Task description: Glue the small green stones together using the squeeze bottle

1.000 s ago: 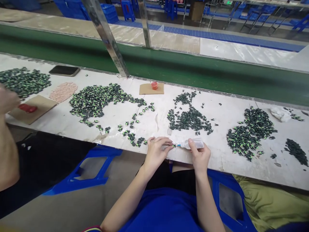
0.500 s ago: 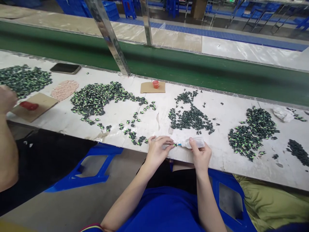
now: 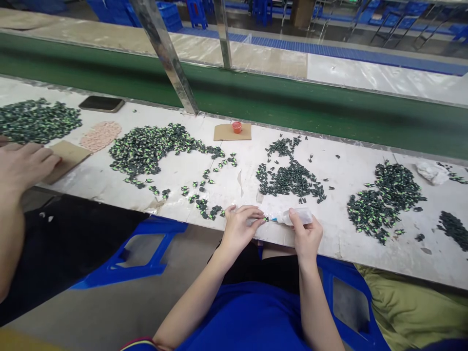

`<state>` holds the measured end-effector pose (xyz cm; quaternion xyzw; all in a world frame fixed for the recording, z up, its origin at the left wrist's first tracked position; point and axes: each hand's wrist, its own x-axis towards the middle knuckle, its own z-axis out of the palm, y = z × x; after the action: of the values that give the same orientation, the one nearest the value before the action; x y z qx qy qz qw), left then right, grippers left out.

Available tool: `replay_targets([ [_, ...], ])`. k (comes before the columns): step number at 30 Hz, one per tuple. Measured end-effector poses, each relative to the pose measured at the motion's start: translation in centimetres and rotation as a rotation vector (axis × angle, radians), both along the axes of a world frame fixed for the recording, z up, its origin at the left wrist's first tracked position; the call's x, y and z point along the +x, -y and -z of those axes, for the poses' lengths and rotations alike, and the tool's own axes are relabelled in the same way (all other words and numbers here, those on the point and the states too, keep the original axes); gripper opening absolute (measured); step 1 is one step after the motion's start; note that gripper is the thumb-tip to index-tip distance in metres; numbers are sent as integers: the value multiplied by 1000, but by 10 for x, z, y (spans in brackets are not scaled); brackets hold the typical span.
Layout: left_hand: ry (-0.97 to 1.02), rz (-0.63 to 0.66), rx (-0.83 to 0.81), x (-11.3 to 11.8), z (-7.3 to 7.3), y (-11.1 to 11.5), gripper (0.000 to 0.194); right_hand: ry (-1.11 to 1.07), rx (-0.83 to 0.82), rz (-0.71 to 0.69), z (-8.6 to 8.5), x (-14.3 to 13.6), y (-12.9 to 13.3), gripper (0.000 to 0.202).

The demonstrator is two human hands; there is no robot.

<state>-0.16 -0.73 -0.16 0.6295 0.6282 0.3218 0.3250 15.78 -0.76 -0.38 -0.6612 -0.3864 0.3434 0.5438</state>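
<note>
Between its thumb and fingers my left hand pinches a small dark green piece with bright green marks, just above the table's front edge. My right hand is closed around a clear squeeze bottle, tilted nearly flat. The bottle's blue tip points left and lies close to the piece; whether they touch is too small to tell. Loose dark green pieces lie just left of my left hand. Beyond my hands is a heap of plain dark pieces.
A large heap of green-marked pieces lies left, another heap right. A red cup stands on cardboard. A phone, pink pieces and another person's hand are at the left. A metal post rises behind.
My right hand and the bottle have shifted slightly right, the tip a little away from my left hand. At the left, the other person's hand has moved right, over the cardboard, hiding the red object.
</note>
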Motion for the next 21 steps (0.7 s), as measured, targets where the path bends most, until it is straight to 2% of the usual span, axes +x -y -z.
replay_targets([
  [14,11,-20,-22,1,0,-1,12,40,14,-32,3,-1,0,32],
  [18,6,-18,-19,1,1,-1,11,14,25,18,6,-1,1,32],
  [21,13,-15,-16,0,2,-1,11,-74,101,121,12,4,2,32],
])
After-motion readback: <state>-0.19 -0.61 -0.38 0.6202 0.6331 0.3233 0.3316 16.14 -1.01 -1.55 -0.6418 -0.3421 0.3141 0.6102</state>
